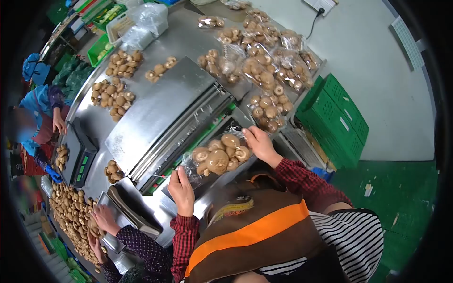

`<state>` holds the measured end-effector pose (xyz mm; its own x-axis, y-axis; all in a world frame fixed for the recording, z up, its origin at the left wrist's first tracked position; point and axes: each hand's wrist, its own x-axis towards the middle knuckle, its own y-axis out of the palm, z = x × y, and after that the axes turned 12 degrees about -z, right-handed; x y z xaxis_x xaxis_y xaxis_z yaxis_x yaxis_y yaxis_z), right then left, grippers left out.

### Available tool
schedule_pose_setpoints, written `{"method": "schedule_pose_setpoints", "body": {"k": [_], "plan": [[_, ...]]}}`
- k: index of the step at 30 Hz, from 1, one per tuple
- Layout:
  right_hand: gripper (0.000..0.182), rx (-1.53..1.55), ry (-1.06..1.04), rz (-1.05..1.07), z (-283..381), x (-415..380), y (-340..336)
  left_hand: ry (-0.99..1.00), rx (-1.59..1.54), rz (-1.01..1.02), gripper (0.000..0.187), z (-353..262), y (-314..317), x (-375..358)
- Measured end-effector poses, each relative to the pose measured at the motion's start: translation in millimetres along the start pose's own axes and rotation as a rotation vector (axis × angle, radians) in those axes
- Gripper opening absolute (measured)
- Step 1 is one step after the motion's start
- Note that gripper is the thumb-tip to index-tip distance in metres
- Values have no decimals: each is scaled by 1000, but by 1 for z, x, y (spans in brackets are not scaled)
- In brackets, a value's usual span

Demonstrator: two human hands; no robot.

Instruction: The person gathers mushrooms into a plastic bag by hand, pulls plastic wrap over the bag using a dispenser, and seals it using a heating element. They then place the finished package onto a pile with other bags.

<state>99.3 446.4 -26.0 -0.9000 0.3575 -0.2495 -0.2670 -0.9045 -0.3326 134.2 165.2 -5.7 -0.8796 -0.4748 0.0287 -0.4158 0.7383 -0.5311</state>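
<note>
Both hands on one bag of mushrooms [219, 158], centre frame, held flat just above the wrapping machine [163, 118]. Left hand [182, 189] pinches the film at the bag's lower-left end, fingers closed on the plastic; right hand [258, 144] grips the upper-right end, fingers curled over it. Holding both ends likely keeps the film taut and the mushrooms in one layer. Finished bags [266, 66] are piled at upper right, past the machine and within right-hand reach. Loose mushroom heaps [113, 96] sit upper left on the steel table [188, 37]. Scale [80, 158] at left, beside a co-worker's hand [59, 125]. Another person's hands [101, 221] sort the loose pile at lower left.
</note>
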Motion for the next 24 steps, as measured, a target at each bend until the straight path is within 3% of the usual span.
{"method": "schedule_pose_setpoints", "body": {"k": [2,4,6,7,8,9,10,11,12,13,14,15,16,18,19,20,21,22,23,24], "plan": [[34,-272,-292,-268,-47,-4,-28,277,195,-46,33,15,14,1],[34,-281,-228,-329,-85,-5,-38,432,339,-24,30,32,38,3],[34,-225,-112,-547,-113,0,-21,626,379,-145,28,30,76,8],[32,-246,-141,-616,-129,2,-4,674,311,-104,26,30,95,9],[30,-170,-67,-554,-147,1,9,721,243,-59,25,26,109,6],[27,346,172,-458,-140,-7,17,632,215,146,21,19,116,2],[24,861,391,-328,-131,-12,18,394,98,253,11,16,122,1],[21,537,-47,-170,-99,-28,2,-126,-532,479,17,1,117,-9],[18,193,-457,-13,-64,-48,-14,245,-543,624,35,18,107,-6],[16,-27,-356,309,-55,-56,-20,145,-671,568,27,54,119,-22],[17,-245,-248,620,-44,-61,-24,617,-222,485,22,12,97,-21],[17,191,146,792,-13,-72,-25,647,-232,496,22,-11,89,-22],[18,638,526,933,12,-80,-21,523,-467,581,29,-24,82,-25],[20,548,303,967,14,-81,-10,233,-920,751,44,-40,63,-38],[20,544,286,953,6,-78,-12,60,-1132,833,53,-58,50,-43],[24,609,280,985,-11,-74,-16,-277,-1039,1012,83,-107,23,-41],[29,671,269,1019,-23,-67,-21,-875,-958,1400,96,-87,3,-38],[36,479,213,755,-25,-55,-24,-967,-1002,1704,92,-43,11,-30],[37,671,278,661,-19,-53,-36,-1345,-1092,1626,86,-21,11,-39],[39,851,341,571,-7,-55,-54,-1471,-834,1459,78,-36,6,-34]]}}
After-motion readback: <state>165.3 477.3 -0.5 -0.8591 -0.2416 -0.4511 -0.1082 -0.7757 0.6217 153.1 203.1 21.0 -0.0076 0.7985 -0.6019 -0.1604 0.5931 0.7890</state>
